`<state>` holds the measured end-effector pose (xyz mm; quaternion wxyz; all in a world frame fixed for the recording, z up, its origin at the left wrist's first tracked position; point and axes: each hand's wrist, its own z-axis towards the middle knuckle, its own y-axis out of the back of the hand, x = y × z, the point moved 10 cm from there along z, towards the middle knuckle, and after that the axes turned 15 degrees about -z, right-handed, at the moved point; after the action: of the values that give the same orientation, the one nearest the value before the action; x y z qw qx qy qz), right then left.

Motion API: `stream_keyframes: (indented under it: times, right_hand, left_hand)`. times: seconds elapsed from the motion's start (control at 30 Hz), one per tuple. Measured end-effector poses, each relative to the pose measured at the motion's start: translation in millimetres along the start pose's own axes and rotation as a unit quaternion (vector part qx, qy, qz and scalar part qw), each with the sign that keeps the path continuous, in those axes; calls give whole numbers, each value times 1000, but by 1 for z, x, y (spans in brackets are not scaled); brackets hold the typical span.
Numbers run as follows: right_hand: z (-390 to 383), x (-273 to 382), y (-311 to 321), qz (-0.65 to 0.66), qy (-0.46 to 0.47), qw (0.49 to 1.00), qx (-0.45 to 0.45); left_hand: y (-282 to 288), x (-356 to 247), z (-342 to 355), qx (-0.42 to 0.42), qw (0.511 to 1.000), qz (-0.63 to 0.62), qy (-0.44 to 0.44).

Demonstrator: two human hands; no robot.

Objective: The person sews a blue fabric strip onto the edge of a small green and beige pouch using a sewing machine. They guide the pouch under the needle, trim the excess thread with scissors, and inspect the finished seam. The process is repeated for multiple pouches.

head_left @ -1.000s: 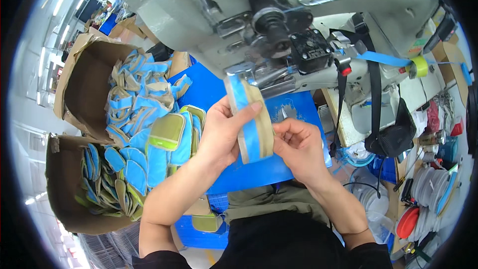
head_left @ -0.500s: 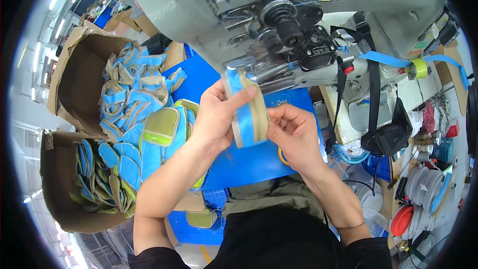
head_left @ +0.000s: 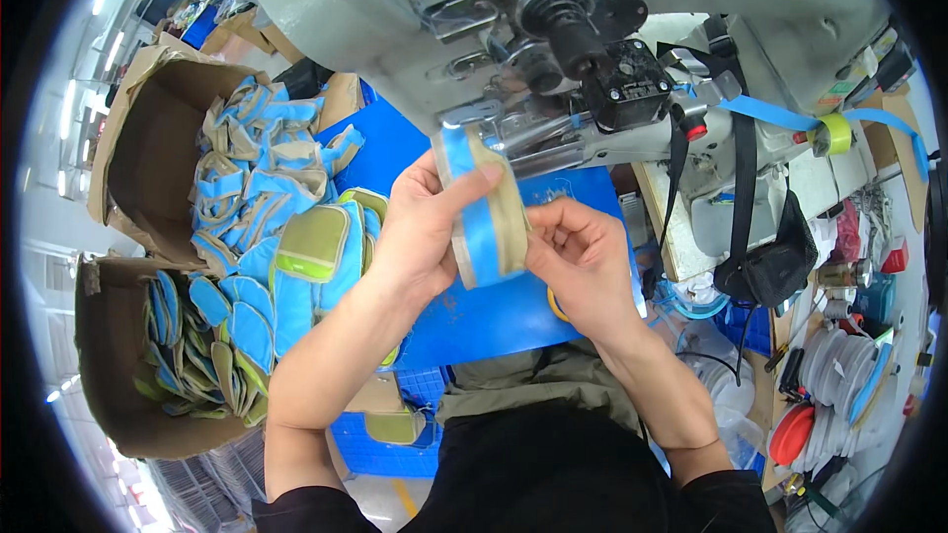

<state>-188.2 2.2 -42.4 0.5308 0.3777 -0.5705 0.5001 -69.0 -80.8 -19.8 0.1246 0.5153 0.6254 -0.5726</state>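
**2 hands on a shoe piece under the sewing machine**

At the centre of the frame, the left hand grips a blue and tan shoe piece, thumb across its front and fingers closed round its left edge. The piece stands nearly upright, its top end just beside the metal foot of the sewing machine, which fills the upper middle of the frame. The right hand meets the piece from the right, its curled fingertips pinching the lower right edge. Both hands are closed on the piece.

Below the hands lies a blue table. In the left of the frame, an open box holds a heap of blue and tan pieces; 1 larger piece with a green panel lies at the heap's lower end, just beside the left wrist. A 2nd box at the lower left holds flat blue cut-outs. A blue strap runs across the upper right, and a black pouch hangs at the right. A stack of discs sits at the lower right.
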Motion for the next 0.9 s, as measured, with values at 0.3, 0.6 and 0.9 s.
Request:
stream_keyframes:
  times: [0.3, 0.6, 0.9]
  right_hand:
    - [9, 5, -4, 34, -16, 999, 10]
    - [15, 1, -2, 16, 2, 1000, 10]
    - [14, 5, -1, -3, 0, 1000, 4]
  left_hand:
    - [-3, -9, 5, 6, 1000, 26, -15]
    - [-3, 3, -13, 16, 998, 54, -26]
    - [-5, 6, -6, 17, 1000, 19, 16]
